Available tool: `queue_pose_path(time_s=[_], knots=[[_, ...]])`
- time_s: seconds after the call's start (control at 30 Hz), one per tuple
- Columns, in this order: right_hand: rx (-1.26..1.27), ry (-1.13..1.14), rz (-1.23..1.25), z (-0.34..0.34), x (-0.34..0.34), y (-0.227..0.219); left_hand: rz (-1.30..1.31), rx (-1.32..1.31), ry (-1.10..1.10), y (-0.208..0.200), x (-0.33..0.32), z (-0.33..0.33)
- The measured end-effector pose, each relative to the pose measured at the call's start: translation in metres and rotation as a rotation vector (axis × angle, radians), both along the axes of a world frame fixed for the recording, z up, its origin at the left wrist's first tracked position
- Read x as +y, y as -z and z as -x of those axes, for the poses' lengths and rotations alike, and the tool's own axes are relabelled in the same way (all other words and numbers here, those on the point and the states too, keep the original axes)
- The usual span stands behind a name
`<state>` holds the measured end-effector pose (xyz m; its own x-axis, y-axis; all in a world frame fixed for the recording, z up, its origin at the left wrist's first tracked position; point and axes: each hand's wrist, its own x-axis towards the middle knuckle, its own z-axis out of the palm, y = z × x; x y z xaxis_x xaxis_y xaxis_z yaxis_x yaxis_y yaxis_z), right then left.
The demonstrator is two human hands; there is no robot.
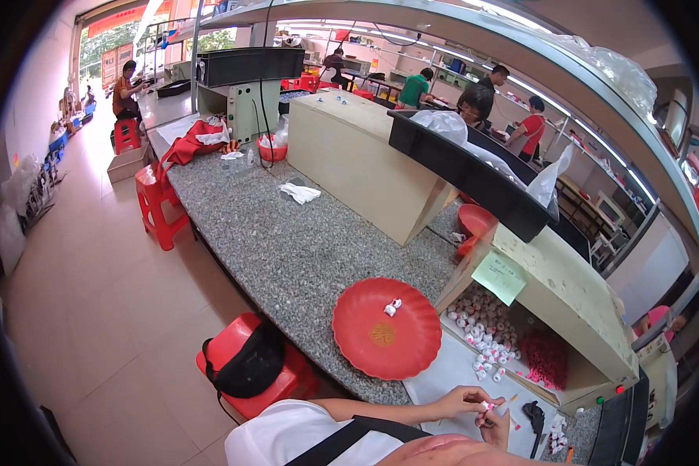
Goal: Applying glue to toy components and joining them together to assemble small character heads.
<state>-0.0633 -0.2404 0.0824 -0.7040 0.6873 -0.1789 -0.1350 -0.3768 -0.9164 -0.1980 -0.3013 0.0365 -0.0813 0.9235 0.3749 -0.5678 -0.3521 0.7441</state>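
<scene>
My left hand (460, 401) is closed, its fingertips pinching a small white piece with pink on it (487, 405). Close against it, my right hand (492, 429) has its fingers curled beside the same piece; what lies inside them is too small to make out. A thin pale tip (512, 398) sticks out near the right fingers. Both hands are over a white sheet (435, 382) in front of a cream box with an open front (575, 311). Inside that box lie many small round white pieces (481, 330) and a heap of bright pink bits (544, 359).
Left of my hands, a red scalloped plate (357, 342) holds a few white pieces (393, 307). A black tool (533, 419) and more white pieces (557, 435) lie to the right. A red stool (245, 349) bears a black bag. Black trays (474, 171) rest on cream boxes. People sit farther off.
</scene>
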Motion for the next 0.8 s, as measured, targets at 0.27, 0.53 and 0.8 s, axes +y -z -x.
queue_pose_path(time_s=[0.27, 0.53, 0.8], knots=[[-0.062, -0.191, -0.222, 0.011, 0.029, 0.019, 0.103, 0.189, -0.042, -0.003, 0.0, 0.03], [-0.048, -0.052, -0.21, 0.023, 0.037, 0.028, 0.104, 0.203, -0.062, 0.007, 0.012, 0.035], [-0.126, 0.017, 0.094, 0.024, 0.035, 0.003, 0.108, 0.262, -0.021, -0.009, 0.021, 0.036]])
